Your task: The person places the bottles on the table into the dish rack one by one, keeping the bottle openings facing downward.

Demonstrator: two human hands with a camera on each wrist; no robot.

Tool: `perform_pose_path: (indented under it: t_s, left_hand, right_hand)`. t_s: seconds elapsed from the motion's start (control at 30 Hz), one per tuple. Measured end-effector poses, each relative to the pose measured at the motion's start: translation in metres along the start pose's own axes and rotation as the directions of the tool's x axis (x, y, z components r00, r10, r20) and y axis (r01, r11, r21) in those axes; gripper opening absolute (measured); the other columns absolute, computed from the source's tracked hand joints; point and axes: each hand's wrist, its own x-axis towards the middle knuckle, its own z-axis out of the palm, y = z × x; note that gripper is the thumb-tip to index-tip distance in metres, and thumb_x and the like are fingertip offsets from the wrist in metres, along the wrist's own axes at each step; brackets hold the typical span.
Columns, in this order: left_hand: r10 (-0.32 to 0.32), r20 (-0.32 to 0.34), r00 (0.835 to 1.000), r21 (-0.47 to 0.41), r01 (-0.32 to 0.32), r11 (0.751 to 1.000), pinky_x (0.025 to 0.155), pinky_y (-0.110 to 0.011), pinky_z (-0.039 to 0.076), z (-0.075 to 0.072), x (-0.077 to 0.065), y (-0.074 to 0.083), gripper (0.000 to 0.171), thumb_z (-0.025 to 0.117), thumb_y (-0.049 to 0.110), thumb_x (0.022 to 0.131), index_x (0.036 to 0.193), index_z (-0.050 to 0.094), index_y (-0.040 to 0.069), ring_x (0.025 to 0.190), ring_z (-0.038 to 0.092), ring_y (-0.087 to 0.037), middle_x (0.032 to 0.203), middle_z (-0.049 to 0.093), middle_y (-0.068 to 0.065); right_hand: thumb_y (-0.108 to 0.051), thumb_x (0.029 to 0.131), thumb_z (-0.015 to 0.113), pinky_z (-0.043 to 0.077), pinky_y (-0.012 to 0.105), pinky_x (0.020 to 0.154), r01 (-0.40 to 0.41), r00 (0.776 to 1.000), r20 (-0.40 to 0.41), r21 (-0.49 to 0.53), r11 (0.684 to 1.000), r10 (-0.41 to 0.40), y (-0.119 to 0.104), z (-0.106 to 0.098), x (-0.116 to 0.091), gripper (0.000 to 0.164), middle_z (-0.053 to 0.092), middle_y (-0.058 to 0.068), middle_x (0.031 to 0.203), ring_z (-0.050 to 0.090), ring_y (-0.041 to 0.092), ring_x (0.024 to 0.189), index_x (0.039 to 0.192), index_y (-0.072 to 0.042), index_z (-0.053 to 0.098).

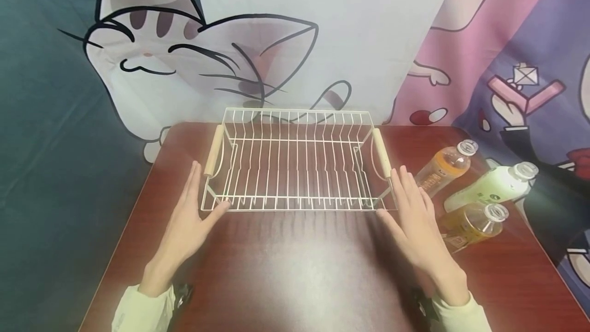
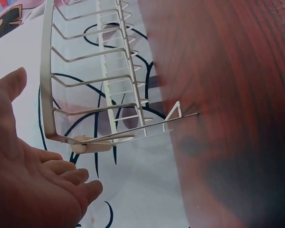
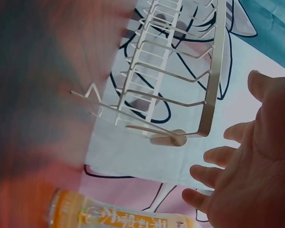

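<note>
A white wire dish rack (image 1: 295, 198) stands on the table, with a pale wooden handle (image 1: 214, 151) at its left end and another wooden handle (image 1: 382, 152) at its right. My left hand (image 1: 184, 229) is held beside the rack's front left corner, its fingers extended and thumb apart. Mirroring it, my right hand (image 1: 417, 229) is at the front right corner with straight fingers. Both wrist views show a gap between each palm and the rack's rim (image 2: 46, 85). Neither hand holds anything.
Right of my right hand stand an orange-labelled bottle (image 1: 442, 170), a pale green bottle (image 1: 488, 188) and a bottle of yellow liquid (image 1: 475, 224). The dark red wooden table (image 1: 299, 270) meets a cartoon-printed cloth (image 1: 359, 29) behind the rack.
</note>
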Motion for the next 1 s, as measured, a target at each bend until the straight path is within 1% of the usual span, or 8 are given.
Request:
perform_pose_path:
  t_s: [0.27, 0.43, 0.53, 0.63, 0.73, 0.8, 0.93, 1.0]
  left_hand:
    - [-0.001, -0.010, 1.000, -0.027, 0.001, 1.000, 0.129, -0.075, 0.022, 0.003, -0.002, -0.001, 0.109, 0.080, 0.043, 0.102, 0.181, 0.007, 0.020, 0.171, 0.014, -0.040, 0.187, 0.007, -0.002]
    - [-0.016, -0.009, 1.000, -0.063, 0.015, 0.998, 0.129, -0.075, 0.020, 0.004, -0.001, -0.003, 0.106, 0.079, 0.041, 0.103, 0.181, 0.008, 0.023, 0.171, 0.013, -0.039, 0.187, 0.007, 0.002]
    - [-0.020, 0.002, 1.000, -0.073, 0.020, 0.997, 0.129, -0.076, 0.019, 0.006, -0.001, -0.004, 0.106, 0.079, 0.038, 0.104, 0.181, 0.007, 0.025, 0.171, 0.013, -0.039, 0.187, 0.006, 0.003]
    - [-0.017, 0.017, 1.000, -0.083, 0.019, 0.996, 0.128, -0.077, 0.018, 0.008, -0.002, -0.005, 0.107, 0.079, 0.035, 0.104, 0.181, 0.005, 0.024, 0.171, 0.012, -0.040, 0.187, 0.004, 0.002]
    - [-0.016, 0.022, 1.000, -0.092, 0.018, 0.996, 0.129, -0.077, 0.018, 0.010, -0.002, -0.007, 0.106, 0.078, 0.035, 0.105, 0.181, 0.004, 0.022, 0.171, 0.012, -0.040, 0.188, 0.003, 0.000]
    - [-0.014, 0.021, 1.000, -0.094, 0.016, 0.995, 0.129, -0.077, 0.017, 0.011, -0.002, -0.007, 0.106, 0.078, 0.035, 0.105, 0.181, 0.005, 0.021, 0.171, 0.011, -0.040, 0.188, 0.003, -0.001]
    - [-0.006, 0.023, 1.000, -0.087, 0.008, 0.996, 0.130, -0.076, 0.017, 0.012, -0.002, -0.008, 0.106, 0.077, 0.034, 0.106, 0.180, 0.004, 0.020, 0.171, 0.010, -0.040, 0.188, 0.002, -0.002]
    - [-0.004, 0.026, 1.000, -0.082, 0.006, 0.997, 0.130, -0.076, 0.016, 0.012, -0.001, -0.008, 0.106, 0.077, 0.035, 0.106, 0.180, 0.003, 0.021, 0.171, 0.010, -0.040, 0.188, 0.002, -0.002]
  right_hand:
    - [-0.030, 0.109, 0.068, 0.019, 0.074, 0.128, -0.021, 0.998, -0.054, 0.056, 0.998, 0.024, 0.003, 0.000, -0.009, 0.088, 0.013, 0.017, 0.185, 0.019, 0.044, 0.169, 0.179, -0.013, 0.017]
    - [-0.034, 0.109, 0.069, 0.021, 0.072, 0.130, -0.007, 0.989, -0.145, 0.098, 0.995, 0.022, 0.002, -0.006, -0.014, 0.087, 0.015, 0.015, 0.185, 0.024, 0.049, 0.166, 0.179, -0.013, 0.022]
    - [-0.052, 0.111, 0.062, 0.020, 0.067, 0.133, 0.035, 0.969, -0.246, 0.105, 0.994, -0.008, -0.001, -0.010, -0.017, 0.085, 0.022, 0.019, 0.183, 0.028, 0.048, 0.165, 0.176, -0.007, 0.029]
    - [-0.065, 0.110, 0.056, 0.021, 0.053, 0.135, 0.086, 0.927, -0.370, 0.079, 0.993, -0.051, -0.006, -0.016, -0.018, 0.091, 0.033, 0.027, 0.176, 0.032, 0.039, 0.165, 0.170, 0.001, 0.038]
    - [-0.062, 0.109, 0.060, 0.026, 0.039, 0.134, 0.148, 0.848, -0.520, 0.048, 0.988, -0.102, -0.014, -0.024, -0.018, 0.089, 0.046, 0.035, 0.164, 0.040, 0.033, 0.160, 0.159, 0.010, 0.048]
    - [-0.057, 0.108, 0.065, 0.032, 0.035, 0.131, 0.179, 0.771, -0.626, 0.038, 0.983, -0.117, -0.020, -0.031, -0.017, 0.084, 0.056, 0.037, 0.154, 0.049, 0.033, 0.155, 0.150, 0.015, 0.054]
    - [-0.049, 0.102, 0.076, 0.044, 0.037, 0.123, 0.192, 0.558, -0.827, 0.043, 0.980, -0.073, -0.029, -0.042, -0.016, 0.071, 0.071, 0.032, 0.130, 0.065, 0.039, 0.133, 0.130, 0.016, 0.067]
    - [-0.046, 0.096, 0.082, 0.048, 0.036, 0.118, 0.176, 0.429, -0.903, 0.068, 0.982, -0.015, -0.031, -0.047, -0.017, 0.066, 0.076, 0.029, 0.118, 0.069, 0.039, 0.123, 0.119, 0.015, 0.071]
